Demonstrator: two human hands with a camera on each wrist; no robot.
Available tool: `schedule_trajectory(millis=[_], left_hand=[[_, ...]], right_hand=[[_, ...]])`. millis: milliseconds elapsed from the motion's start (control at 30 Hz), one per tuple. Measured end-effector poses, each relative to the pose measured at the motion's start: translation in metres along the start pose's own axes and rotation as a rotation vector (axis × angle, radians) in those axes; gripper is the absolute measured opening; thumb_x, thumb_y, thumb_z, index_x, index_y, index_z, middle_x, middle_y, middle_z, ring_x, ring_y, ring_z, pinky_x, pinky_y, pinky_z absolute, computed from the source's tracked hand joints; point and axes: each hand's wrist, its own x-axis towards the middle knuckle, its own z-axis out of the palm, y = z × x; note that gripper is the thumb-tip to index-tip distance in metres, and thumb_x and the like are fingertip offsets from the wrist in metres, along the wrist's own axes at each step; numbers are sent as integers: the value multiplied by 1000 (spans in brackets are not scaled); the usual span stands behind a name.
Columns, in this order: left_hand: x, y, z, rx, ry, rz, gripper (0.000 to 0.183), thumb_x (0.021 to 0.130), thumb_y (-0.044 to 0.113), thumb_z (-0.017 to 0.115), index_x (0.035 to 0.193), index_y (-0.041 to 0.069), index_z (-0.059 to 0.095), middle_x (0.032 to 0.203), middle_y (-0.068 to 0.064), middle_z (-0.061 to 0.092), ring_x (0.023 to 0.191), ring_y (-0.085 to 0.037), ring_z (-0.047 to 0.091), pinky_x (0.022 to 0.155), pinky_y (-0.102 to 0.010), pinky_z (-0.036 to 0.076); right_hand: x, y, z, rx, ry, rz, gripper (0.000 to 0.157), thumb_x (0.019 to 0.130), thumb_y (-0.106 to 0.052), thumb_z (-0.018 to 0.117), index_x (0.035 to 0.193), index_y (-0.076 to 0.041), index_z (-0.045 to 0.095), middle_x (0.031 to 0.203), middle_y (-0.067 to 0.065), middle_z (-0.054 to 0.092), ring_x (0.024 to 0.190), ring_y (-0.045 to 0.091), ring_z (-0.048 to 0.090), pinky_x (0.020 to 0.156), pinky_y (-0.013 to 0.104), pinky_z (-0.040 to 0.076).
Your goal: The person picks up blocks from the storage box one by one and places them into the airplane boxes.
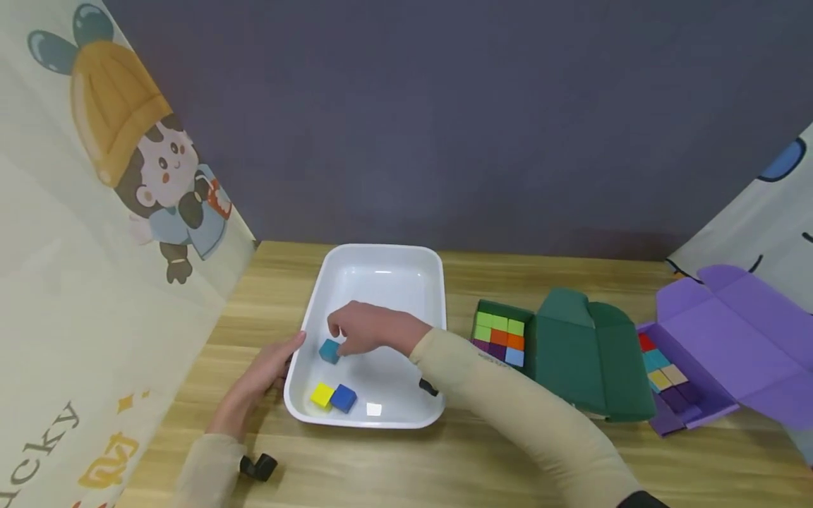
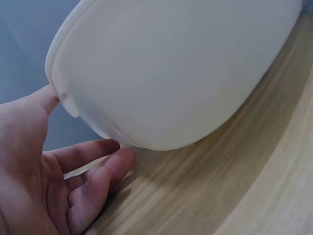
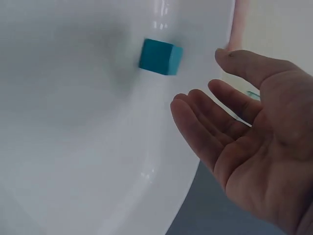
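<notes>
A white tray (image 1: 406,416) rests on the wooden table. At its left side is my left hand (image 1: 269,368); in the left wrist view the thumb is on the rim and the bent fingers (image 2: 88,152) meet the lower outer wall. My right hand (image 1: 371,328) reaches over the tray, holding nothing. Right by its fingertips lies a teal cube (image 1: 329,351). In the right wrist view, a gap shows between the teal cube (image 3: 157,57) and the loosely bent fingers (image 3: 195,127). A yellow cube (image 1: 322,396) and a blue cube (image 1: 344,398) sit together in the tray's near left corner.
Right of the tray, an open green box (image 1: 593,360) holds several coloured cubes, partly hidden by my right sleeve (image 1: 508,402). Farther right stands an open purple box (image 1: 718,353) with more cubes. A dark wall (image 1: 470,127) rises behind the table (image 1: 381,466).
</notes>
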Motion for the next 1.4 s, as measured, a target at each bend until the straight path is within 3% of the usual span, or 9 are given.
schedule_trajectory(millis=[167,300,433,633,833,1100,1400], left_hand=[[3,0,-2,7,9,40,70,99,55,42,119,-9,61,89,-16,71,73,-23,68,58,-38,56],[2,-3,-3,-3,-29,50,68,101,52,40,119,-11,60,91,-16,71,75,-24,69,61,-39,57],[-1,-6,-3,-10,-69,40,69,103,50,37,125,-13,55,97,-17,70,79,-25,69,63,-41,57],[-4,-5,-1,-1,-30,43,70,102,52,38,128,-11,54,99,-17,70,79,-24,68,62,-38,57],[-5,-6,-1,-19,-58,17,72,102,52,38,132,-13,49,102,-19,70,80,-26,69,64,-41,57],[-1,-5,-2,-35,-88,7,75,101,53,37,136,-14,45,104,-22,68,82,-29,70,66,-43,58],[-4,-6,0,-25,-56,11,74,101,53,39,134,-13,47,105,-22,69,82,-26,69,64,-41,57]], right_hand=[[15,-5,10,-30,-1,7,30,89,-28,71,114,-15,61,91,-7,60,78,10,55,66,22,46],[23,-8,19,-56,7,-8,33,87,-30,73,115,-16,63,91,-9,60,77,8,54,65,20,46],[29,-11,25,-95,32,5,32,84,-32,77,110,-17,65,90,-11,59,77,7,54,65,20,45],[37,-11,34,-174,77,46,25,82,-33,79,97,-21,62,82,-11,58,72,9,52,61,21,42],[41,-5,42,-128,57,47,19,84,-22,77,93,-22,59,78,-9,57,70,10,51,61,22,41],[34,6,32,-34,14,81,24,85,-20,77,100,-21,58,84,-8,58,74,10,53,63,23,45],[2,10,-4,-56,50,-23,27,83,-16,77,104,-18,60,87,-8,58,76,10,53,64,21,46]])
